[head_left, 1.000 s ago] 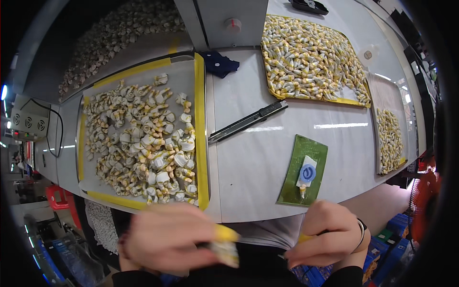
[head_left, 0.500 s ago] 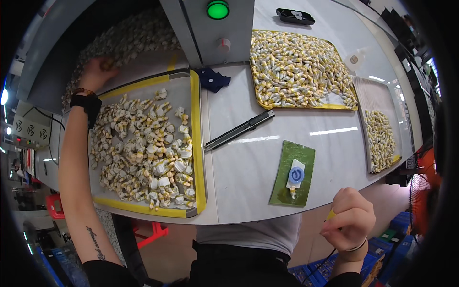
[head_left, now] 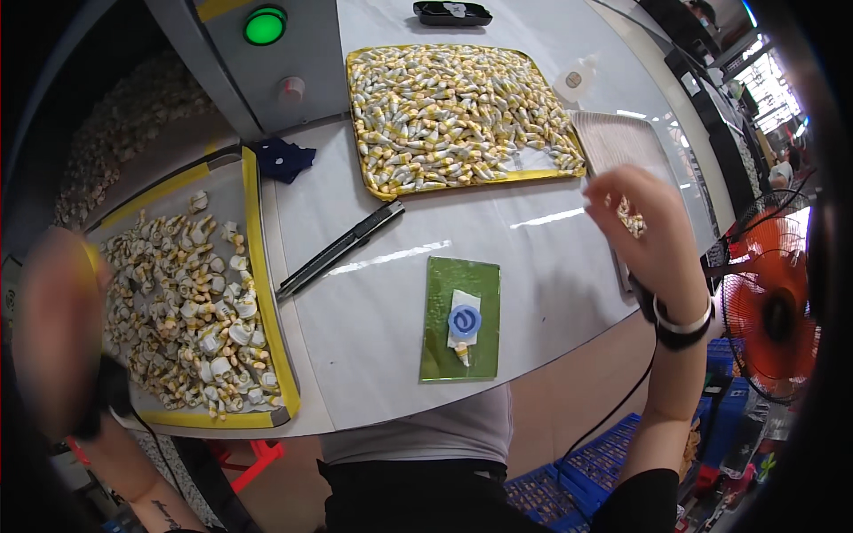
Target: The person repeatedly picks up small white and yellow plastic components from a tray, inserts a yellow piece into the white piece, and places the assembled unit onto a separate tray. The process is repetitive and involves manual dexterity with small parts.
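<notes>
Left hand (head_left: pixel 58 329) was blurred near taped tray (head_left: pixel 269 311), left of green mat (head_left: pixel 439 346); couldn't tell its fingers' state. Rim likely kept white-yellow pieces (head_left: pixel 191 311) in. Right of mat, right hand (head_left: pixel 653 231) hung over small tray (head_left: pixel 622 135), fingers loosely spread.

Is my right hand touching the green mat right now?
Apart. The head view shows a wide stretch of bare white tabletop between the right hand and the right edge of the green mat.
</notes>
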Demonstrator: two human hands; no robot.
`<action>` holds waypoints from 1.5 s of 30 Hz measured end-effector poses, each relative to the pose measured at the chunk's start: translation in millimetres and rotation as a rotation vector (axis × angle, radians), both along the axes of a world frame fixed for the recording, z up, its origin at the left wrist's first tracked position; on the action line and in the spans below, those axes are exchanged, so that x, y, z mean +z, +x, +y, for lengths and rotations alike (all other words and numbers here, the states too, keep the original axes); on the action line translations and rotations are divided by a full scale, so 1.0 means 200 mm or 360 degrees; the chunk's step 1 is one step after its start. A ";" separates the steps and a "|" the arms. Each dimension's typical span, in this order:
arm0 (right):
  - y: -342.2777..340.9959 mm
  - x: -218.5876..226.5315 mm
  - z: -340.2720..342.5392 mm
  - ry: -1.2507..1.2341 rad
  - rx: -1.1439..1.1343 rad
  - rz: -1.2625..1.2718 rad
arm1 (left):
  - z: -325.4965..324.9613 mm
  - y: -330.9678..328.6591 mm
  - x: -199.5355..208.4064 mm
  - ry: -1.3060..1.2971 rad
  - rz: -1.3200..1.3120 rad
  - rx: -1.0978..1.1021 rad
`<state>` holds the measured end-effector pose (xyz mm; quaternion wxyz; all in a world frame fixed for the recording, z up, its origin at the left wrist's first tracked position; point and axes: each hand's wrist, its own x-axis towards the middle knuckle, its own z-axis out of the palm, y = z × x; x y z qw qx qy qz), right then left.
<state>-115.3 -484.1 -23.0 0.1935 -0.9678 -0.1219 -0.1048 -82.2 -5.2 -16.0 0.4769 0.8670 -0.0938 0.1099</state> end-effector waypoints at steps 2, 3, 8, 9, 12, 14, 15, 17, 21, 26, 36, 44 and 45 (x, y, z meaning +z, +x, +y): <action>0.18 0.00 -0.01 -0.0073 0.0062 0.0095 | -0.25 -0.23 0.17 -0.0165 0.0106 -0.1040; 0.25 -0.02 -0.03 -0.0091 0.0120 0.0053 | -0.28 -0.32 0.12 -0.0503 0.0507 -0.1288; 0.42 -0.20 -0.05 -0.0224 0.0080 0.0202 | -0.64 -0.42 -0.13 -0.1192 0.1552 -0.1506; 0.42 -0.19 -0.03 -0.0209 0.0044 0.0237 | -0.67 -0.45 -0.16 -0.1378 0.1664 -0.1345; 0.44 -0.20 0.00 -0.0192 0.0019 0.0249 | -0.72 -0.50 -0.23 -0.1732 0.1918 -0.0981; 0.44 -0.23 -0.05 -0.0223 0.0106 0.0114 | -0.78 -0.52 -0.26 -0.1976 0.2007 -0.0812; 0.44 -0.24 -0.05 -0.0277 0.0119 0.0093 | -0.79 -0.53 -0.29 -0.2060 0.1957 -0.0851; 0.43 -0.25 -0.04 -0.0388 0.0142 0.0048 | -0.82 -0.52 -0.34 -0.2306 0.1980 -0.0878; 0.41 -0.27 -0.04 -0.0504 0.0101 -0.0022 | -0.82 -0.53 -0.38 -0.2422 0.2021 -0.0978; 0.41 -0.23 -0.03 -0.0317 -0.0011 0.0090 | -0.79 -0.55 -0.49 -0.2193 0.1823 -0.1325; 0.41 -0.19 -0.03 -0.0153 0.0001 0.0245 | -0.77 -0.55 -0.44 -0.2070 0.1766 -0.1084; 0.44 -0.23 -0.08 -0.0344 0.0069 0.0063 | -0.77 -0.56 -0.48 -0.2332 0.1582 -0.1164; 0.44 -0.24 -0.09 -0.0377 0.0099 0.0006 | -0.77 -0.57 -0.48 -0.2333 0.1573 -0.1162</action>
